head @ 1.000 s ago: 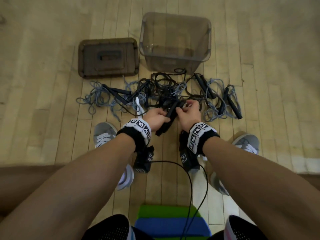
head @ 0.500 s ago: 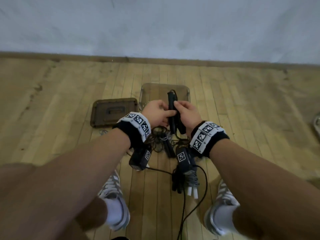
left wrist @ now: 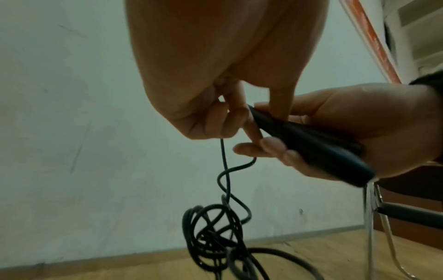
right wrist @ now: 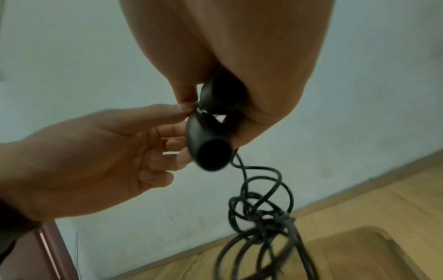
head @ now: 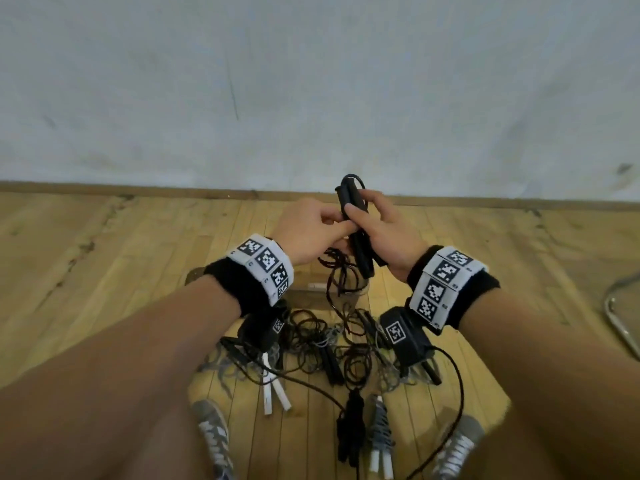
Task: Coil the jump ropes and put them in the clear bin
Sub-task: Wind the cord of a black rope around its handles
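My right hand (head: 360, 214) grips the two black handles (head: 362, 261) of a black jump rope, held upright side by side in front of me. In the right wrist view both handle ends (right wrist: 213, 155) point at the camera. My left hand (head: 337, 225) pinches the rope's thin cord (left wrist: 224, 161) just beside the handles, its thumb on one handle (left wrist: 311, 145). The cord (head: 337, 280) hangs down in tangled loops to the pile of ropes (head: 329, 344) on the floor. The clear bin (head: 304, 296) stands behind the hands, mostly hidden by them.
On the wooden floor by my shoes (head: 214, 434) lie a grey rope with white handles (head: 273, 393), a black bundle (head: 351, 431) and a grey bundle (head: 379, 427). A corner of the brown lid (head: 194, 273) shows left of the bin. A metal chair leg (head: 620, 327) is at right.
Both hands have risen from the floor pile to chest height with the two black handles. The cord now trails up out of the pile, and the view has tilted toward the wall.
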### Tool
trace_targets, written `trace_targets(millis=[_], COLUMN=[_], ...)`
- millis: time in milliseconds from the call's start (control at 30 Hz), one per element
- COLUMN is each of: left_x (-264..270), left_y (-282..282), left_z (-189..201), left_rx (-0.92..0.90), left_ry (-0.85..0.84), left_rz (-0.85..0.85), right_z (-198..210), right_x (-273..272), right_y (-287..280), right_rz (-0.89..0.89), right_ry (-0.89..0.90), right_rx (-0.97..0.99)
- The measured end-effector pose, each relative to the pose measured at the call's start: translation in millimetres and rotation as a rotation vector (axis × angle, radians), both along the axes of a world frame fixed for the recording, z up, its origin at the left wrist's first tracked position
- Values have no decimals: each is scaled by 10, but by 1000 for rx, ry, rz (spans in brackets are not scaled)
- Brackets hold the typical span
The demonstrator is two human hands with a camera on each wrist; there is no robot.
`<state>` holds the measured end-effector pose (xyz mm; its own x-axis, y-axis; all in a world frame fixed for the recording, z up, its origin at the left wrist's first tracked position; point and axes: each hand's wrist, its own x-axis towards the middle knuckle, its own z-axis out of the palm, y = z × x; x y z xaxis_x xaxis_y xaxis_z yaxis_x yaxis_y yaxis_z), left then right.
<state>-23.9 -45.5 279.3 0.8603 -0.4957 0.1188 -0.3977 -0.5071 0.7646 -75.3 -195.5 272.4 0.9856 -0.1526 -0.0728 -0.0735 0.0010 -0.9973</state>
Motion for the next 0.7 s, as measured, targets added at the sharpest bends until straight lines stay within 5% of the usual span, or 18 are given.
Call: trace_targets(millis=[167,367,567,700], left_x=[-9,173,293,300], left_y=[-10,-162,-280,-295], left_z=[89,2,1,-12], left_rx=[-198,-296,-792,-742], left_ry=[143,-83,303,358], left_rz=[-73,290,32,12], right_z=[57,132,137,144], right_x=[-45,8,111,166], right_y=[-152,-185,-239,-274], right_rz=[54,148,146,98], right_ry=[16,-11,-76,-131], right_rx=[24,61,103,57])
